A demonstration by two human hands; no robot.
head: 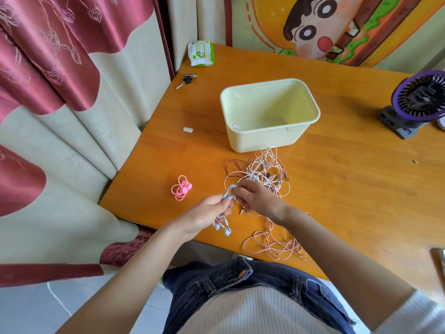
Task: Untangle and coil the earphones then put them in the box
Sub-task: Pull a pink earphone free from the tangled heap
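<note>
Gripping the white earphones (pixel 228 192) tight in the left hand (pixel 204 213). Pinching their looped top with the right hand (pixel 257 198).

Left hand (pixel 204 213): gripping a folded white cable (pixel 227 194), buds (pixel 221 226) dangling below.
Right hand (pixel 257 198): pinching that cable's looped top.
Tangle (pixel 265 169): white, pink, red cords, between hands and box.
Box (pixel 269 138): cream, open, upright on table (pixel 349 189) (white cord (pixel 236 127) in near-left corner).
Pink coil (pixel 181 189): left of hands, apart.
Far edge: keys (pixel 186 79), wipes (pixel 201 53).
</note>
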